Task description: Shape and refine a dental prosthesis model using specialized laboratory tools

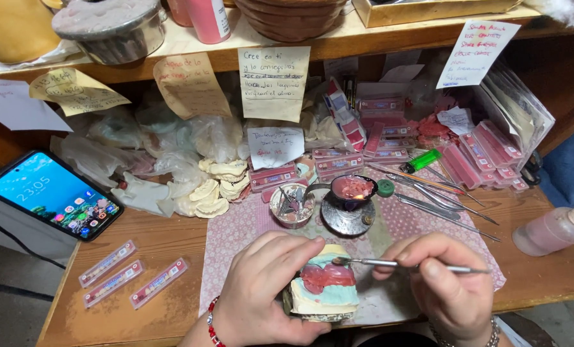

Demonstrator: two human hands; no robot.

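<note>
We've got our left hand wrapped around the dental cast, fingers curled over its near and left side, thumb up along the top edge, holding it low at the front of the wooden bench, right on the patterned cloth. Pink wax sits on top of the pale cast, facing up at us. Our right hand pinches the thin metal instrument pen-style, fingers closed tight on the shaft. Here's what matters: the tool lies almost level, long axis running right to left, and its tip meets the upper right edge of the wax, just beside our left thumb. So the wax lies straight left of the right hand's grip, and the right hand is the working one. Behind, apart from the cast, a small burner carries a spoon of melted pink wax, with a little tin of burs beside it. We can't see the tip's exact shape, the cast's underside is hidden, and both wrists are cut off below
</note>
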